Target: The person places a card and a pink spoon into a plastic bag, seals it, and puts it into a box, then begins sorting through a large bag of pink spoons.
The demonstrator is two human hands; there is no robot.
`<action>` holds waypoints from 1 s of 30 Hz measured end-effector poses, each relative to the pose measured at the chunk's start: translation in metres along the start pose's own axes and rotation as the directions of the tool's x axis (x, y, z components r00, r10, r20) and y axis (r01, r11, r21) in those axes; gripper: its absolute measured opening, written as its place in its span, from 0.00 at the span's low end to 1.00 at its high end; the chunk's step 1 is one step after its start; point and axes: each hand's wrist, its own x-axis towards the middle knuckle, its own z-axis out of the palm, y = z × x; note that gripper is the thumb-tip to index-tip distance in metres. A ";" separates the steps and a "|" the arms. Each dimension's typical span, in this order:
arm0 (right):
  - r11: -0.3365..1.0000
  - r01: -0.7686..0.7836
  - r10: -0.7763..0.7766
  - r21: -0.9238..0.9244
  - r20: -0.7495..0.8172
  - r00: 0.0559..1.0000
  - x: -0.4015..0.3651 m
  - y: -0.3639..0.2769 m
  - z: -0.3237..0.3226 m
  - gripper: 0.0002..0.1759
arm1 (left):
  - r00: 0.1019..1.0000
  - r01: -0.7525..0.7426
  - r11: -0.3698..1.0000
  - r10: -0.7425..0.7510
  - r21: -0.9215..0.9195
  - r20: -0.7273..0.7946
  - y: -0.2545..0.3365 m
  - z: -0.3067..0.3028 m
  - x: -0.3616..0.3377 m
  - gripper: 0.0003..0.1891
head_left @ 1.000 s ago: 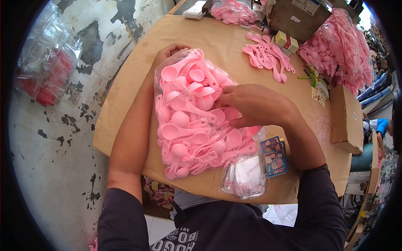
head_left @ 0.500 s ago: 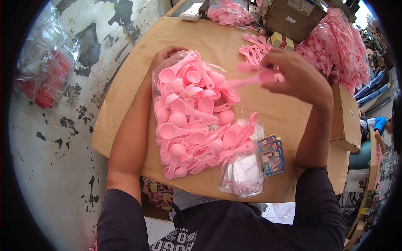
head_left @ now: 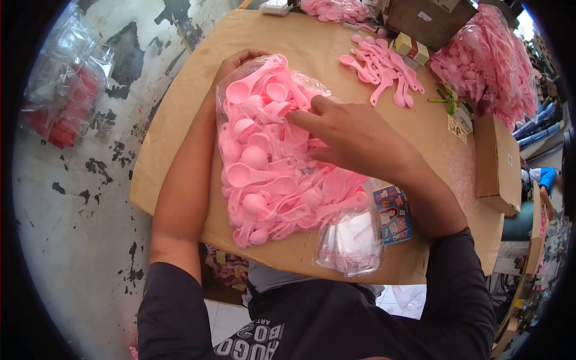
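Observation:
A clear plastic bag (head_left: 255, 159) full of pink measuring spoons (head_left: 252, 174) lies on the brown-covered table. My left hand (head_left: 243, 58) is curled round the bag's far left edge, partly hidden behind the plastic. Over the bag's right side, my right hand (head_left: 354, 135) reaches in with fingers stretched and apart, its fingertips touching the spoons. Some of those fingertips are hard to make out among the pink. Loose pink spoons (head_left: 384, 63) form a small pile beyond my right hand.
Near the front edge lie flat clear bags (head_left: 348, 243) and blue printed cards (head_left: 394, 215). A small yellow box (head_left: 411, 48), green-handled snips (head_left: 447, 99), a large bag of spoons (head_left: 486, 60) and a cardboard box (head_left: 498, 165) stand right. Another person (head_left: 546, 180) is at far right.
My right hand has come left and nearer from beside the loose pile, where blurred pink spoons were at its fingers, to the bag's spoons. My left hand keeps its hold; the view has shifted slightly.

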 end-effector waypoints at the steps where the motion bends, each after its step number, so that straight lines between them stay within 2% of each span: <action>1: 0.998 -0.035 0.034 -0.050 -0.026 0.999 0.002 -0.001 0.008 0.25 | 0.999 0.039 0.998 -0.039 -0.057 0.007 0.001 0.002 0.001 0.15; 3: 0.993 -0.068 0.064 -0.094 -0.050 0.997 0.002 -0.005 0.012 0.25 | 0.997 0.083 0.990 -0.082 -0.115 0.011 0.003 0.004 0.000 0.16; 5: 0.999 -0.047 0.048 -0.017 0.026 0.999 0.000 -0.012 0.007 0.21 | 0.999 0.047 0.998 -0.046 -0.048 0.023 0.006 0.002 -0.002 0.17; 8: 0.998 -0.045 0.043 0.046 0.052 0.998 -0.003 -0.019 0.013 0.18 | 0.996 0.079 0.995 -0.081 -0.067 -0.024 0.007 0.006 -0.004 0.18; 11: 0.999 -0.015 0.016 0.029 -0.021 1.000 -0.004 -0.011 0.027 0.15 | 0.998 0.069 0.995 -0.068 -0.075 0.019 0.009 0.006 -0.003 0.18; 18: 0.989 0.028 -0.033 0.146 0.030 0.999 0.000 -0.014 0.027 0.14 | 0.997 0.077 0.997 -0.078 -0.030 -0.024 0.012 0.009 -0.006 0.18; 20: 0.967 -0.044 0.027 0.250 0.071 0.997 0.000 -0.019 0.026 0.20 | 0.997 0.080 0.996 -0.080 -0.033 0.002 0.012 0.008 -0.006 0.17; 24: 0.971 -0.090 0.072 0.222 0.089 0.993 0.001 -0.018 0.032 0.19 | 0.998 0.068 0.997 -0.068 -0.035 0.015 0.010 0.007 -0.004 0.16; 27: 0.981 -0.011 -0.001 0.196 0.062 0.998 0.002 -0.007 0.023 0.17 | 0.995 0.095 0.992 -0.096 -0.086 0.000 0.010 0.008 -0.003 0.15; 30: 0.957 0.021 -0.024 0.290 0.008 1.000 -0.002 0.001 -0.001 0.12 | 0.995 0.099 0.992 -0.099 -0.084 -0.005 0.010 0.007 -0.004 0.14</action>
